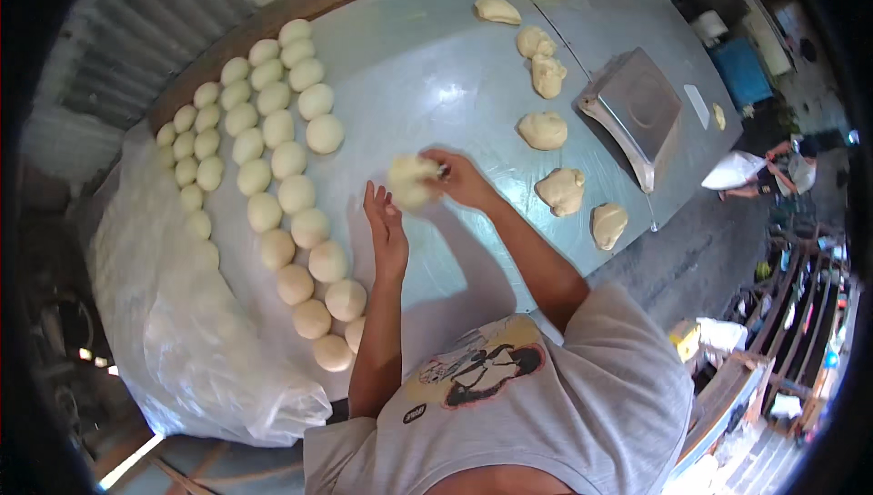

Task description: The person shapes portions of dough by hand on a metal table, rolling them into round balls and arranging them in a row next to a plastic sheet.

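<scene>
Over the middle of the metal table (pixel 436 68), my right hand (pixel 466 184) grips a pale piece of dough (pixel 411 180), which is smeared by motion. A small dark, shiny spot shows at the right fingers; I cannot make out what it is. My left hand (pixel 387 233) is just left of this dough, palm turned toward it, with its fingers apart and nothing held. Smooth round dough balls (pixel 296 193) stand in rows along the left side. To the right of my hands, several rougher dough lumps (pixel 543 130) lie spaced out in a line.
Beyond the lumps, a scale (pixel 635 100) with a metal top stands at the right. Clear plastic sheeting (pixel 182 313) drapes the table's left edge and meets the outer dough balls. Another person (pixel 789 172) is far off at the right, near wooden racks (pixel 809 313).
</scene>
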Demonstrator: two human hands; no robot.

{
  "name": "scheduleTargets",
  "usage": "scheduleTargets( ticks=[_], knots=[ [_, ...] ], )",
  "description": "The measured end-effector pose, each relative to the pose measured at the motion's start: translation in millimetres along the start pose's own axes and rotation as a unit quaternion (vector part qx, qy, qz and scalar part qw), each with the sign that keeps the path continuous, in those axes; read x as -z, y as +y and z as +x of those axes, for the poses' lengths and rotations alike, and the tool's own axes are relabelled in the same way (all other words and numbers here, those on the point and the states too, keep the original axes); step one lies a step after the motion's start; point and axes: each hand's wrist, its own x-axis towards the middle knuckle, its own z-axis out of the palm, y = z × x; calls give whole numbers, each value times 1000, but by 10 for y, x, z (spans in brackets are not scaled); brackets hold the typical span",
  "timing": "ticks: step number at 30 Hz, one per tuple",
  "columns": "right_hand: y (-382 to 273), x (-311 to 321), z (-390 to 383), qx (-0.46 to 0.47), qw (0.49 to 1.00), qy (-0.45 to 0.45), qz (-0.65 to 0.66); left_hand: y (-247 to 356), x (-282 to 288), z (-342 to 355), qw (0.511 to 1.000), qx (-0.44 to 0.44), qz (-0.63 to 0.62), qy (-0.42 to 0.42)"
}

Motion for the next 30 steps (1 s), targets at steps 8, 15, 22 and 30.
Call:
scheduleTargets(
  ticks=[8,15,22,30],
  knots=[
    [-926,-679,-1443,-50,992,116,2,28,-152,-1447,982,-74,159,68],
    [-483,611,-1850,176,849,320,-383,-265,95,-2065,992,-38,39,110],
    [381,-411,-3011,-166,982,-14,-94,-1036,53,-2942,850,432,-303,21],
    [-1082,-187,-2296,80,967,205,-130,-42,-339,-1924,989,-99,85,-69]
  ],
)
